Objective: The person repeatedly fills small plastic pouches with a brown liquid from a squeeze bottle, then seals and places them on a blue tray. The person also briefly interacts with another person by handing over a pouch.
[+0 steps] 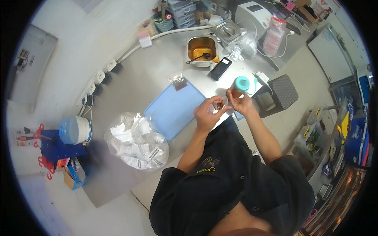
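Observation:
My left hand (205, 113) holds a small clear plastic cup (221, 103) with a dark brown substance in it. The cup is tilted with its mouth partly towards me. Close beside the cup is my right hand (242, 103), fingers raised in front of a bottle (237, 92) with a teal lid and reddish-brown contents. Whether those fingers grip the bottle or only overlap it in view cannot be told. Left of my hands, a light blue tray or board (174, 110) lies on the steel table (124, 97), a small clear packet (178, 81) on its far corner.
A steel pan (202, 50) with brown sauce and a black ladle stands farther back, near a black phone (220, 69). A clear bag of crumpled white paper (137, 144) sits at left. Right of the table edge is a dark woven-textured bin (283, 91). Power adapters line the wall.

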Demonstrator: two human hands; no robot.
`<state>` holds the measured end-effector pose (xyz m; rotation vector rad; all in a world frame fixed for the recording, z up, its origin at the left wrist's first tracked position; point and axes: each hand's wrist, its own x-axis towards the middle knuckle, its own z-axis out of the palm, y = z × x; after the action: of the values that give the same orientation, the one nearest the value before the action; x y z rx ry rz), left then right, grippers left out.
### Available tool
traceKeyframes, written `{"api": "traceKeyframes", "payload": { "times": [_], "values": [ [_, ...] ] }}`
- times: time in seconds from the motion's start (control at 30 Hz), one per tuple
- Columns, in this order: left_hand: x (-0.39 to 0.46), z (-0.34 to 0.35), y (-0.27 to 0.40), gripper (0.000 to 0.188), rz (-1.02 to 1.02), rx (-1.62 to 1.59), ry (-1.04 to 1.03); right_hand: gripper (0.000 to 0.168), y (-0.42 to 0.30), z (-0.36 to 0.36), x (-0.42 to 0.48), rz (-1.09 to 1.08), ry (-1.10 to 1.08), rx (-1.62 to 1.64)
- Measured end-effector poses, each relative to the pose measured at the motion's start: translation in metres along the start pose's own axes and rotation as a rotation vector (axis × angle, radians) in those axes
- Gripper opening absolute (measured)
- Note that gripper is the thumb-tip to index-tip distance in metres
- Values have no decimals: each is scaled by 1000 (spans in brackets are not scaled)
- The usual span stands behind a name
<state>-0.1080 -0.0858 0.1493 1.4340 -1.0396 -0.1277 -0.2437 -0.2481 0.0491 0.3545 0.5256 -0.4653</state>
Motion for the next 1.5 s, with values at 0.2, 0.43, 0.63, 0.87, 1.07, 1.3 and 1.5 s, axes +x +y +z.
{"api": "traceKeyframes", "payload": {
  "times": [0.2, 0.43, 0.63, 0.87, 1.07, 1.3, 1.5],
  "values": [
    [-1, -12, -13, 46, -81, 2, 99, 50, 44, -15, -43, -332, 149, -1070],
    [6, -16, -1, 45, 3, 115, 34, 25, 92, 90, -90, -1372, -507, -2190],
    [13, -34, 15, 13, -341, -283, -112, 21, 88, 93, -95, -1193, -349, -1943],
    [7, -29, 15, 13, -500, -435, -95, 43, 93, 88, -90, -935, -440, -1567],
    [8, -19, 18, 12, -478, -433, -165, 48, 93, 90, -88, -862, -412, -1553],
    [-2, -15, 8, 12, -520, -381, -169, 44, 98, 85, -82, -795, -313, -1670],
    [-2, -38, -14, 12, -555, -231, -260, 30, 70, 48, -49, -559, -315, -1513]
  ]
}}
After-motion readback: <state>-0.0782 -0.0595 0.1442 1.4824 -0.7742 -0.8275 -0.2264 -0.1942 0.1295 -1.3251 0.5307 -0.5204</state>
